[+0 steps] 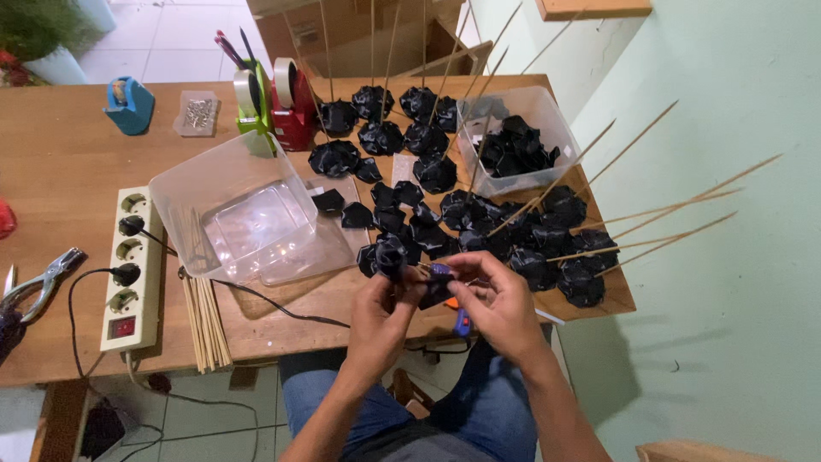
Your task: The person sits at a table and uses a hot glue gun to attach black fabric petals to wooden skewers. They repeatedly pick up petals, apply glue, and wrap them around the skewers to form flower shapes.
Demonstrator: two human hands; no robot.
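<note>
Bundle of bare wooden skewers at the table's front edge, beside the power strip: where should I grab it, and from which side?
Judging by the pose, take the bare skewers near their near ends, which jut past the table edge, coming from the front. Farther up, the empty clear container lies over them and the power strip crowds their left.

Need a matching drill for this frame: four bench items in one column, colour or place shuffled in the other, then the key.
Items:
1. tape dispenser
2. power strip
3. pliers
4. bare wooden skewers

Descriptions:
A. white, with black plugs in it and a red switch
B. red, at the far side of the table
C. lying at the near table edge, beside the empty clear tub
D. metal, at the left edge of the view

Pairs: 1-B, 2-A, 3-D, 4-C
</note>
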